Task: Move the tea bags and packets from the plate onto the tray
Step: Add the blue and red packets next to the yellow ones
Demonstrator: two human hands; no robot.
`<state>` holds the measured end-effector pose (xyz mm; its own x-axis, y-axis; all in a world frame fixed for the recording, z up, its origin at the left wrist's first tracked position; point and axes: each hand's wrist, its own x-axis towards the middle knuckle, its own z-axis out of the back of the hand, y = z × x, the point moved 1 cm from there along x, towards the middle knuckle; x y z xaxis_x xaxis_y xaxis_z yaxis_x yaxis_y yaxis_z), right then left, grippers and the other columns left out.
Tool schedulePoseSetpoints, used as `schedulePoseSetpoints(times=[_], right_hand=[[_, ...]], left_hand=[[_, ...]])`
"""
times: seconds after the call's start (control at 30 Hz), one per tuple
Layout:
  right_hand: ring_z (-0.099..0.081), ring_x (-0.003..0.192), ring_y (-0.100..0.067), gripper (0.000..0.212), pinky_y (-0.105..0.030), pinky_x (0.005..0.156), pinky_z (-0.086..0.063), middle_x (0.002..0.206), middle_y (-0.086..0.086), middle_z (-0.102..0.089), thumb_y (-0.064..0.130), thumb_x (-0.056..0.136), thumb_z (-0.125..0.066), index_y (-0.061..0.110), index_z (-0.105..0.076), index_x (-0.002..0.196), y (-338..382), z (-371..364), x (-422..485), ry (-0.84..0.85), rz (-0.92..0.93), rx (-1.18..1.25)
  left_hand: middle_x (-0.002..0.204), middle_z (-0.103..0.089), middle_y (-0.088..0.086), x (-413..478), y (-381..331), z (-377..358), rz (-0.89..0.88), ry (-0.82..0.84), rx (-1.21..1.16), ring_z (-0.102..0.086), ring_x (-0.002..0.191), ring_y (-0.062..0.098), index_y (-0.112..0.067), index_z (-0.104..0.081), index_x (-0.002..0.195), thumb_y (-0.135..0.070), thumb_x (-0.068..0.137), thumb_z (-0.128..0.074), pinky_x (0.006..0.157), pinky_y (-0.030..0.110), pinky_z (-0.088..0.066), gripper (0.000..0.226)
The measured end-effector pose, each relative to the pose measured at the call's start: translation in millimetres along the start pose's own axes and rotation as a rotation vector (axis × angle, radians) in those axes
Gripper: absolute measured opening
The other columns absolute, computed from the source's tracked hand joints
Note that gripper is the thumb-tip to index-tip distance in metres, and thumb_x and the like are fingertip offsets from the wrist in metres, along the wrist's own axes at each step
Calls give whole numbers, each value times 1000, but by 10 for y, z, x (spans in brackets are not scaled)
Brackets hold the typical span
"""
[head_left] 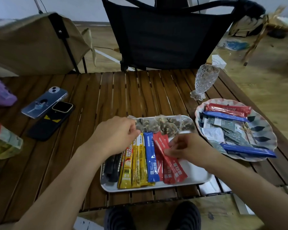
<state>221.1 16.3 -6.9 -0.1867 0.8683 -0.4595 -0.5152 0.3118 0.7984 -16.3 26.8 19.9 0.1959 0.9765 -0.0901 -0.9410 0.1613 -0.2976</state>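
A white tray [196,176] lies in front of me on the slatted wooden table [96,97]. It holds a row of stick packets: black, yellow [136,163], blue [150,156] and red. Several tea bags [165,124] lie along its far edge. My left hand [113,135] rests over the tray's left part, fingers pinched at a tea bag. My right hand [188,147] grips a red stick packet [171,165] lying slanted over the other red ones. To the right, a patterned plate [264,128] carries red and blue sticks plus small flat sachets.
Two phones [45,103] lie at the left of the table. A clear glass [204,80] stands behind the plate. Snack bags [3,140] sit at the left edge. A black chair [166,35] and a tan chair [32,44] stand behind the table.
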Motion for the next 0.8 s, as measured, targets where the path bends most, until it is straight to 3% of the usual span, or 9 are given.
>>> schedulePoseSetpoints(times=[0.2, 0.5, 0.67, 0.8], right_hand=[[-74, 69, -13, 23, -25, 55, -57, 89, -9, -71, 12, 83, -78, 3, -59, 91, -34, -94, 49, -78, 2, 50], [-66, 68, -3, 30, -17, 57, -50, 78, 7, -70, 43, 87, -72, 15, -62, 87, 3, -138, 33, -119, 104, -407], [-67, 75, -6, 25, -25, 67, -59, 83, 7, -69, 40, 87, -72, 19, -59, 85, -50, -159, 33, -60, 104, -430], [-63, 71, -4, 25, -20, 60, -53, 82, 8, -68, 40, 86, -73, 21, -57, 83, -64, -178, 74, -64, 117, -425]], left_hand=[[77, -65, -10, -8, -1, -20, 2, 6, 1, -62, 69, 3, -29, -59, 84, -54, 98, -51, 61, 23, -52, 30], [77, -65, -10, -8, 15, -4, -11, 0, -2, -63, 71, 4, -30, -60, 83, -52, 99, -51, 64, 27, -55, 29], [78, -66, -10, -4, 15, -10, -7, 9, -6, -63, 72, 4, -30, -60, 84, -52, 99, -52, 63, 24, -53, 28], [79, -66, -11, -4, 17, -27, -7, 16, -9, -64, 73, 3, -31, -58, 83, -54, 98, -52, 64, 25, -55, 28]])
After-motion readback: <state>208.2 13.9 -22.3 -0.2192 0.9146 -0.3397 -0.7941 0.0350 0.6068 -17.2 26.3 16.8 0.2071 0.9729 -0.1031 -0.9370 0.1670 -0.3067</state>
